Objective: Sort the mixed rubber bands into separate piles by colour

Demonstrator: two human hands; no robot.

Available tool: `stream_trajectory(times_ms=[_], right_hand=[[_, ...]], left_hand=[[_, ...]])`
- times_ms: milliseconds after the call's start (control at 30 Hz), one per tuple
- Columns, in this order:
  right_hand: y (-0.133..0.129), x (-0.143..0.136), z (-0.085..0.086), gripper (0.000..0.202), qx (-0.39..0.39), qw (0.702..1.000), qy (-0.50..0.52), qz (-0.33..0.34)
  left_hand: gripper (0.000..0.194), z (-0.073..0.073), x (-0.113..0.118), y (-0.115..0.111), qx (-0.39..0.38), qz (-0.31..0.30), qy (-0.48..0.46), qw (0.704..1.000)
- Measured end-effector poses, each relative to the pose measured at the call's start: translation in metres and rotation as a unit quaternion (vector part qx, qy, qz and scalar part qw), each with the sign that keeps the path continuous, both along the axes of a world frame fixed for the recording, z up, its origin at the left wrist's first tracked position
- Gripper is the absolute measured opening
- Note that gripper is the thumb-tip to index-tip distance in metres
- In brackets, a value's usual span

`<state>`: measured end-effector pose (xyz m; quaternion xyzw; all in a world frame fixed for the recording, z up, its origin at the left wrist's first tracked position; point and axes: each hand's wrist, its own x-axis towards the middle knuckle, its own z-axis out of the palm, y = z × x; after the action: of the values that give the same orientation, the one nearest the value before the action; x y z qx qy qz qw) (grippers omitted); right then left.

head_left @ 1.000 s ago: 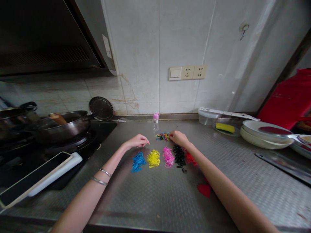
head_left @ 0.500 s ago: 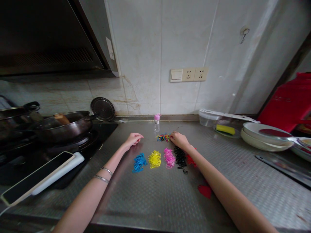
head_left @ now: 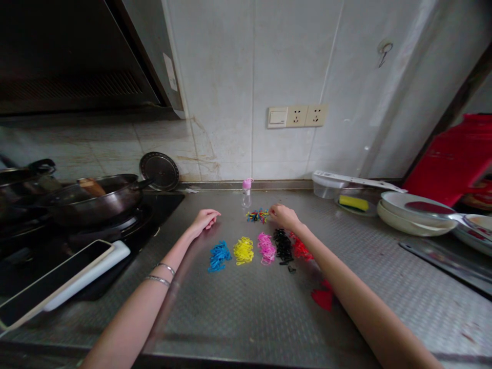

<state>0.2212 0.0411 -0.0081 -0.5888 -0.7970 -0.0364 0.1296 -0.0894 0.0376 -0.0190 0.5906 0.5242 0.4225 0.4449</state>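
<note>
My right hand (head_left: 283, 215) is at the right edge of a small mixed-colour pile of rubber bands (head_left: 257, 216), its fingertips pinched together; what they hold, if anything, is too small to make out. To the left of that pile, my left hand (head_left: 205, 220) rests near the counter with its fingers curled in, their contents hidden. Nearer me lie sorted heaps of blue bands (head_left: 219, 255), yellow bands (head_left: 243, 250), pink bands (head_left: 266, 248), black bands (head_left: 283, 246) and red bands (head_left: 302, 249). My right forearm partly covers the red heap.
Behind the mixed pile stands a small clear bottle with a pink cap (head_left: 246, 192). A phone (head_left: 57, 282) and a frying pan (head_left: 96, 197) are on the left. At right are bowls (head_left: 411, 223), a yellow sponge (head_left: 353, 203), a knife (head_left: 442, 264) and a red heart-shaped piece (head_left: 322, 299).
My right hand has drawn slightly back from the mixed pile, and more of the red heap shows. My left hand has shifted a little left. The whole view has moved slightly.
</note>
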Motion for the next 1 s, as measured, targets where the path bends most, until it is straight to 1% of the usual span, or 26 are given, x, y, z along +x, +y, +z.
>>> stream_trajectory(times_ms=[167,233,367,500,600,700,800,867,933,1000], right_hand=[[0.005,0.011,0.009,0.023,-0.059,0.998,0.012,-0.002],[0.007,0.015,0.012,0.021,-0.063,0.998,0.027,0.005],[0.012,0.020,0.022,0.021,-0.032,0.994,0.084,0.055],[0.012,0.022,0.041,0.021,-0.006,0.983,0.143,0.113],[0.004,0.016,0.056,0.021,-0.006,0.975,0.170,0.142],[-0.009,0.001,0.064,0.019,-0.029,0.970,0.164,0.177],[-0.019,-0.019,0.063,0.019,-0.067,0.963,0.150,0.213],[-0.024,-0.031,0.059,0.019,-0.086,0.957,0.140,0.238],[-0.028,-0.040,0.055,0.019,-0.097,0.952,0.127,0.260],[-0.032,-0.047,0.052,0.018,-0.105,0.949,0.116,0.272]], left_hand=[[0.025,0.002,0.002,-0.002,-0.006,0.003,0.013,1.000],[0.025,0.002,0.002,-0.002,-0.006,0.005,0.019,1.000],[0.025,0.000,0.002,-0.001,-0.002,0.003,0.036,0.999],[0.025,-0.002,0.002,0.000,-0.001,-0.003,0.047,0.999],[0.025,-0.003,0.002,0.000,-0.002,-0.001,0.053,0.999],[0.028,-0.002,0.004,-0.001,-0.004,0.002,0.062,0.998],[0.034,0.005,0.008,-0.003,-0.005,0.007,0.079,0.997],[0.039,0.015,0.014,-0.007,0.003,-0.005,0.095,0.996],[0.043,0.027,0.022,-0.013,0.015,-0.049,0.111,0.993],[0.044,0.038,0.033,-0.021,0.018,-0.125,0.135,0.983]])
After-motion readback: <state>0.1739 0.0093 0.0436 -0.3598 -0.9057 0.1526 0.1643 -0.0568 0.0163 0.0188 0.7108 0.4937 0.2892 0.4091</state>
